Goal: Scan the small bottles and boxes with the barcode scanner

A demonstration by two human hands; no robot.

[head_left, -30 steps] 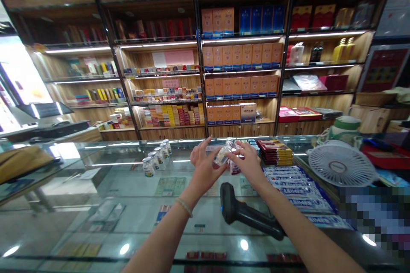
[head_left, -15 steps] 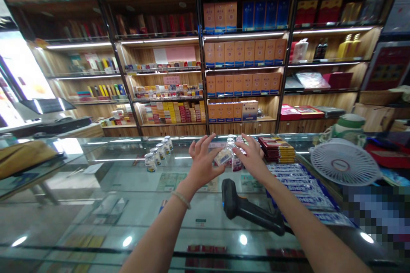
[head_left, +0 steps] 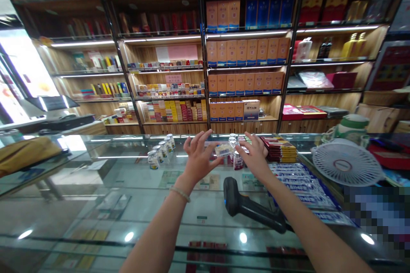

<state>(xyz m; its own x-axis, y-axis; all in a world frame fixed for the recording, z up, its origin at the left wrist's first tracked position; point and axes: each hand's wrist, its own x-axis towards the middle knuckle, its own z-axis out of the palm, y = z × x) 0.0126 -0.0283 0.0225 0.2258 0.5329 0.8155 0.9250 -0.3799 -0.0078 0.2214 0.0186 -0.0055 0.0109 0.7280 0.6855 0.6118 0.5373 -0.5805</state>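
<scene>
My left hand [head_left: 197, 155] is above the glass counter, with its thumb and index finger at a small clear jar [head_left: 223, 150]. The jar lies on its side between them, and its barcode label faces me. My right hand [head_left: 254, 153] is just to the right, its fingers apart. Its thumb side is beside a red-labelled jar [head_left: 238, 162] in a group of small jars, partly hidden by the hand. Nearer to me, a black handheld barcode scanner [head_left: 253, 209] lies on the glass.
A slanting row of small jars [head_left: 153, 160] stands left of my hands. To the right are stacked red-and-yellow packets [head_left: 281, 150], blue-and-white packs [head_left: 301, 185] and a white fan [head_left: 347, 163]. Shelves of boxes [head_left: 245, 83] line the back wall.
The jar at my left hand has turned from a slant to nearly level. The left hand has shifted slightly left, and the gap between my hands is wider. The view has moved a little.
</scene>
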